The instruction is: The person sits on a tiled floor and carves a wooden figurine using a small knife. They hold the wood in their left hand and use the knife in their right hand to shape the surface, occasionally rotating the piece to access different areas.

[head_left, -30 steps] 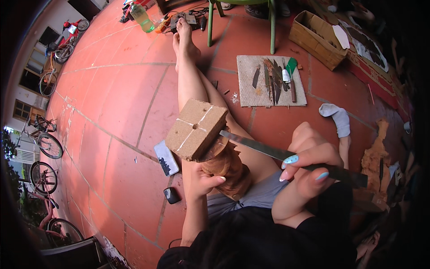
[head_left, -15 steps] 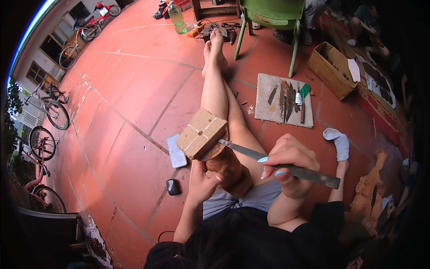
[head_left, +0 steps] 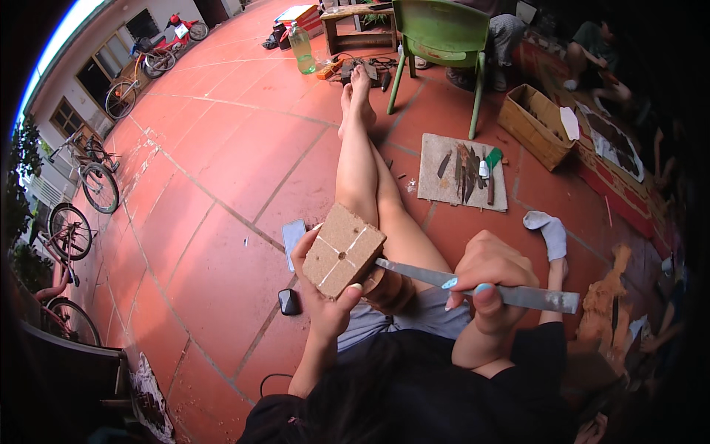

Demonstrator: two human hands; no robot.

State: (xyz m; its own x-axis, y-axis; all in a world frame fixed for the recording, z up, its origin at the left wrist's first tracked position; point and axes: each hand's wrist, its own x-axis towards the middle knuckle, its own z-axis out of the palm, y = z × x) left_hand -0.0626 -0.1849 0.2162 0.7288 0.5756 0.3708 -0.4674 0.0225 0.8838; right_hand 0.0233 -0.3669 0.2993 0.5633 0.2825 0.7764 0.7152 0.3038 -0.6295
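My left hand (head_left: 330,314) is closed round a square brown board (head_left: 333,238), thumb along its near edge and fingers at its left side. White lines cross on the board's face, with a small hole where they meet. Beneath it, a rounded brown wooden piece (head_left: 390,291) rests at my lap, partly hidden; I cannot tell how the two are joined. In my right hand (head_left: 492,281) is a long flat metal chisel (head_left: 414,273), gripped between thumb and fingers. Its thin end points left and meets the board's right edge.
A mat (head_left: 436,189) ahead on the red tiles carries several knives and tools. Beyond stand a green chair (head_left: 441,33) and a cardboard box (head_left: 529,133). Left of my legs lie a phone (head_left: 293,240) and a black case (head_left: 289,301). A carved wooden piece (head_left: 603,303) lies right.
The board has tilted so its marked face turns up towards me, and my left hand has shifted up to its side. The chisel stays at the board's right edge, slightly lower in view.
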